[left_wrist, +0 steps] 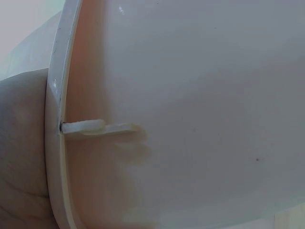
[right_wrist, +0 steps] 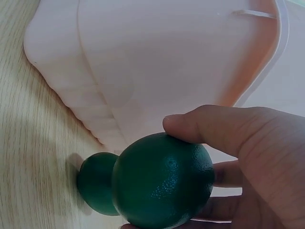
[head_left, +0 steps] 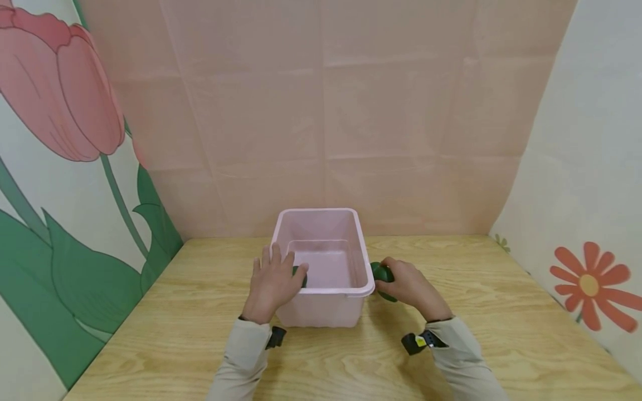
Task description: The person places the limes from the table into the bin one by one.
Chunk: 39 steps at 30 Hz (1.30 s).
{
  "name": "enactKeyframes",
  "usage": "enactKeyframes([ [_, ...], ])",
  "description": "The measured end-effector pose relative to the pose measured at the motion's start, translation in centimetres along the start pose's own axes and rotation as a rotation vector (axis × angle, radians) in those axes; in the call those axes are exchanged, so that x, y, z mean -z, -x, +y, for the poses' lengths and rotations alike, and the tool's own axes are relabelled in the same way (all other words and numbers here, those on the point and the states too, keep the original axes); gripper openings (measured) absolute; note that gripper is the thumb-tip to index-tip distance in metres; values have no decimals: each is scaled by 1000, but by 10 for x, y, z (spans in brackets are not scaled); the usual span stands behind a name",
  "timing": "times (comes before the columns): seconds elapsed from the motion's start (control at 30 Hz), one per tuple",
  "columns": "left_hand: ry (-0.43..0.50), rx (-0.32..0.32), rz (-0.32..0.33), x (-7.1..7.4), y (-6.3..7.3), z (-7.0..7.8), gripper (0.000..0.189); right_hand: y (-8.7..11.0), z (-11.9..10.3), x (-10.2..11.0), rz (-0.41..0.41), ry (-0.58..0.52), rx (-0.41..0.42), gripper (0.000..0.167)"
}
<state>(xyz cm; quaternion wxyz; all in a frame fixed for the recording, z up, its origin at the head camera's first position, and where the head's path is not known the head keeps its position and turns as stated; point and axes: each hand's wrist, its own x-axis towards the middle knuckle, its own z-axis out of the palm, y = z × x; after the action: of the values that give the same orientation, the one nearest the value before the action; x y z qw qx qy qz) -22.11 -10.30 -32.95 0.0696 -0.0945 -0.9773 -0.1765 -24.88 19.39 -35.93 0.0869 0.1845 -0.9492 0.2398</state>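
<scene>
One left hand [head_left: 273,281] splayed; right hand [head_left: 410,285] grips green object [right_wrist: 162,181].

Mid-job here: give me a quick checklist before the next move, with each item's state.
1. Right hand grip on green round object: ok, thumb and fingers around it.
2. Smaller green form separate from it: cannot tell.
3. Pink bin upright on wooden table: ok.
4. Held object inside bin: not ok, beside it.
5. Left hand free of green item: cannot tell.
</scene>
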Motion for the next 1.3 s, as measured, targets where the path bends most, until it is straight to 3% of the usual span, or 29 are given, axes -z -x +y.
enactKeyframes([
  [0.43,-3,1,-1,1,0,1,62,-2,1,-1,12,-17,-41,42],
  [1.3,-6,-2,0,1,0,0,62,-3,1,1,88,-32,-23,43],
])
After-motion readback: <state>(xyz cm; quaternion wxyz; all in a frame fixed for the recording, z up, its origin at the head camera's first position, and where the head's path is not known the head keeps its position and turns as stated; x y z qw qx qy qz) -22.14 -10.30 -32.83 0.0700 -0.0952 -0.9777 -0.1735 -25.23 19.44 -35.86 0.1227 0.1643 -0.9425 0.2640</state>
